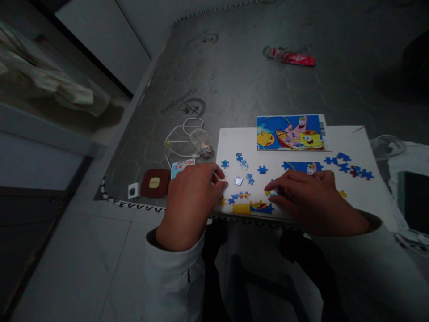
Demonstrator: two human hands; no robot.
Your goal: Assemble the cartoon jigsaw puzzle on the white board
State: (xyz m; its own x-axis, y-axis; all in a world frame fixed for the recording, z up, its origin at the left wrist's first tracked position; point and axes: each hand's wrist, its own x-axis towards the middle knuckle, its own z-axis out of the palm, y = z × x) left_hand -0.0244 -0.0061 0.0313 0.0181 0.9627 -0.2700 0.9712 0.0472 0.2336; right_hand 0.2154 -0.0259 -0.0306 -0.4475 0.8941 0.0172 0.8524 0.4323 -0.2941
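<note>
Over the left edge of a white board [284,156], my left hand [194,197] curls with thumb and forefinger nearly together. Whatever may be between those fingertips is too small to tell. My right hand [304,194] pinches a small yellow and blue puzzle piece [271,192] low over the board. Behind that hand lies a joined blue strip of puzzle [303,167], partly covered by the fingers. A joined yellow and blue section [253,208] rests along the near edge. Several loose blue pieces [262,170] are scattered between my hands, and more blue pieces [343,166] lie to the right.
A cartoon picture card [291,133] lies at the board's back edge. Left of the board are a white cable [166,138], a clear cup [199,135] and a brown square case [155,182]. A red packet [295,57] is farther back; a dark device [415,201] sits at right.
</note>
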